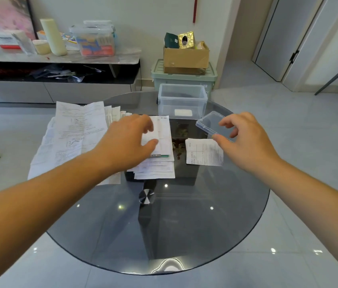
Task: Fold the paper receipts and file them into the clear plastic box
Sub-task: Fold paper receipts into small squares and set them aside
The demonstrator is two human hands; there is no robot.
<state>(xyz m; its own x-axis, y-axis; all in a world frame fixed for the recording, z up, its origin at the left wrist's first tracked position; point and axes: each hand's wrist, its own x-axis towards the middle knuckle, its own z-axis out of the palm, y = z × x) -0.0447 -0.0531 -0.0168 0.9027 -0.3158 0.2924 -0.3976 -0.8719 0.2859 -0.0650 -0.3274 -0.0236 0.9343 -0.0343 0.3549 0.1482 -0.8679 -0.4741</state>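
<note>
Round glass desk (184, 235), all stuff on far half. Big receipt pile (76, 129) on left side, loose sheets fanned out. Clear plastic box (182, 98) behind, near far edge, lid off. My left hand (128, 142) over top receipt (164, 132), fingers loosely spread, gripping nothing far as i can tell. Right hand (249, 138) same deal, relaxed, empty, above lid (207, 123). Single receipt (203, 151) flat just beside lid. Paper looks thin, floppy, probably slides on glass. I'd guess pinch at edge or corner.

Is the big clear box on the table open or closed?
Open. The clear box has no lid on its rim; you see straight into it.
</note>
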